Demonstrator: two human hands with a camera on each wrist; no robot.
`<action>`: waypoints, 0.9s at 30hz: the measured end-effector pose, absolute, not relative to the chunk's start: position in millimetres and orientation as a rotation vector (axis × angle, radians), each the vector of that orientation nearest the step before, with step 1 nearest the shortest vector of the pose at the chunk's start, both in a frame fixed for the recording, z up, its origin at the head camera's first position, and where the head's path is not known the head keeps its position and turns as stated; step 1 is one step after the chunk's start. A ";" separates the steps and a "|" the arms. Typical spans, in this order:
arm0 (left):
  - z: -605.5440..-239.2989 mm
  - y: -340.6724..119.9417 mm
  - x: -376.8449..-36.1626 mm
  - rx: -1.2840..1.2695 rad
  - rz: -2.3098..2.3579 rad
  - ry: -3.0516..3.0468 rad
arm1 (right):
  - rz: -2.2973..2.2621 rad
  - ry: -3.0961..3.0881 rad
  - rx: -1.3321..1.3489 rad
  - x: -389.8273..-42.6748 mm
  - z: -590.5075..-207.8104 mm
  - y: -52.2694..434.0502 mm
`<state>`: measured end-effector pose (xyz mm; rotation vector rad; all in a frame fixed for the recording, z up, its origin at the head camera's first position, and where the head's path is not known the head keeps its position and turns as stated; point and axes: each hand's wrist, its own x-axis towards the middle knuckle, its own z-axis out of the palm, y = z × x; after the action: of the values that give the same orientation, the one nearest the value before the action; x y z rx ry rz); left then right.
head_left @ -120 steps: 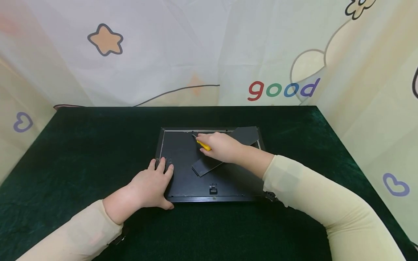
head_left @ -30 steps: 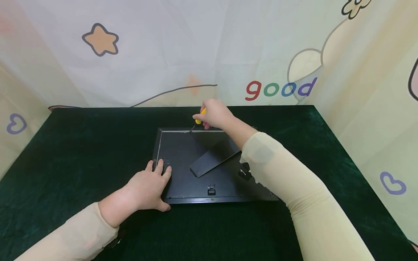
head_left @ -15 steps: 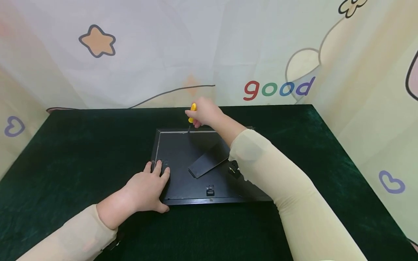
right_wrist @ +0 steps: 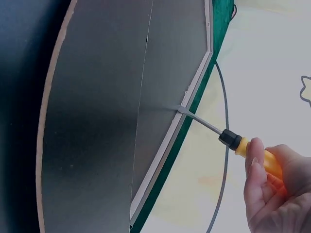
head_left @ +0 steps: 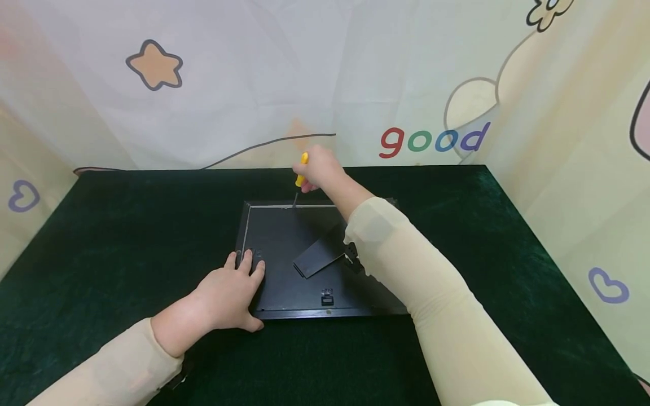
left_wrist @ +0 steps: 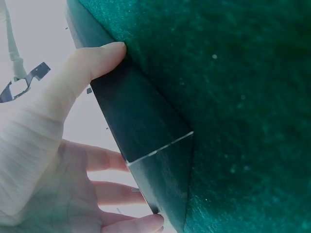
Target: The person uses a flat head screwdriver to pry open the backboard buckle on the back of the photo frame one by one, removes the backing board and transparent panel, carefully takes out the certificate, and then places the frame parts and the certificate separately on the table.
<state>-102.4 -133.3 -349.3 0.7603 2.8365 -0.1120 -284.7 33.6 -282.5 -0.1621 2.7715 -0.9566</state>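
Note:
A black picture frame (head_left: 284,287) lies back side up on the dark green cloth, its stand leg (head_left: 317,259) slanting across the backing. My left hand (head_left: 228,296) rests at its near left corner, with extended fingers on the back and the thumb against the near side, also seen in the left wrist view. Beyond the far edge, my right hand (head_left: 321,168) grips the yellow handle of a screwdriver (head_left: 301,179). In the right wrist view, its flat metal tip (right_wrist: 181,109) touches the pale inner rim between backing and border. My right forearm hides the frame's right part.
A small black hanger (head_left: 327,297) sits near the close edge of the backing. Green cloth (head_left: 152,225) covers the table around the frame. A printed curtain (head_left: 254,84) hangs behind the table and along both sides.
Since four seconds ago my right hand has moved from over the backing to beyond the far edge, raising the screwdriver handle. Lately it has shifted slightly left. My left hand stays put.

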 end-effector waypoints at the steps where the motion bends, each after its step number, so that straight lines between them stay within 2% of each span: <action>1: -349.2 -133.6 -102.1 0.760 -0.109 2.837 | -0.960 2.779 -0.161 -284.7 -283.0 33.2; 7: -350.1 -134.1 -101.4 0.757 -0.102 2.849 | -0.855 2.877 -0.213 -279.8 -285.8 34.5; 16: -350.5 -134.0 -101.6 0.738 -0.105 2.841 | -0.533 2.974 -0.473 -263.1 -280.6 49.9; 27: -349.0 -132.8 -100.7 0.726 -0.108 2.832 | -0.577 2.926 -0.561 -237.2 -279.0 79.6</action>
<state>-100.7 -132.8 -349.0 0.7262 2.8322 -0.1081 -237.2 79.6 -279.0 -0.5612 2.9262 -0.5772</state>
